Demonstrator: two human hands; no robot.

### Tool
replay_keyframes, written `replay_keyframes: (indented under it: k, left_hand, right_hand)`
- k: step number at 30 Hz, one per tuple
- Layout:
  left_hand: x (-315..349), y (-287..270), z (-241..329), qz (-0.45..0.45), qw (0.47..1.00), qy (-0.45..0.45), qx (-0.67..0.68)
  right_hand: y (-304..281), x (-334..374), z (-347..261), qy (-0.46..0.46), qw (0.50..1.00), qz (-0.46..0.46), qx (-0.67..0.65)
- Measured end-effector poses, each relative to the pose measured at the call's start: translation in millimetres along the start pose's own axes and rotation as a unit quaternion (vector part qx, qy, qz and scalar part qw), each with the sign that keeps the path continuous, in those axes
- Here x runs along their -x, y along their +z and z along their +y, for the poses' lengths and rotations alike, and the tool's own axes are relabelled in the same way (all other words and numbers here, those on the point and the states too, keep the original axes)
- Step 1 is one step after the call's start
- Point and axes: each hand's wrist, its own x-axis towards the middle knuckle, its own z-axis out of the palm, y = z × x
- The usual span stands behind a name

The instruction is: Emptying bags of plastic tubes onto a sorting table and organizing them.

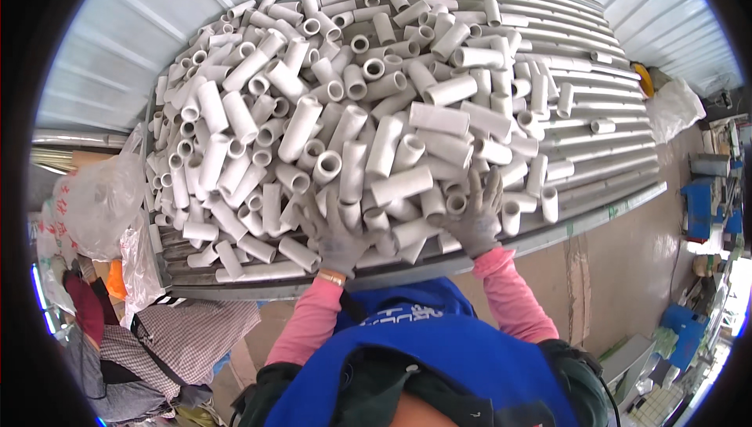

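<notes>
A big heap of short, off-white hollow tubes (402,186) covers most of a slatted metal bench in front of me. Both my hands wear grey gloves and rest at the heap's near edge. My left hand (337,237) lies on the tubes with its fingers stretched and spread. To the right, my right hand (475,219) also has its fingers apart, pointing away from me among the tubes. Neither hand is wrapped round a tube. Some tubes lie between the two hands, such as one tilted tube (413,232).
The slatted bench (611,143) has a raised metal rim along its near side. White corrugated panels (149,16) stand behind it. Clear plastic bags (98,204) hang at the left, near checked cloth (168,341). Blue bins (697,211) and a plastic bag (675,110) are at the right.
</notes>
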Motion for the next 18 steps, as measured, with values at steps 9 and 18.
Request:
replay_keyframes:
  k: [9, 18]
  left_hand:
    - [-45.0, 15.3, 50.3, 0.169, 0.984, 0.024, -0.047]
    - [-153.4, 0.8, 89.9, 0.258, 0.962, 0.076, -0.052]
  right_hand:
    - [5.8, -62.1, 4.7, -0.134, 0.986, 0.041, -0.091]
    - [4.5, -179.7, 2.1, -0.126, 0.982, 0.044, 0.135]
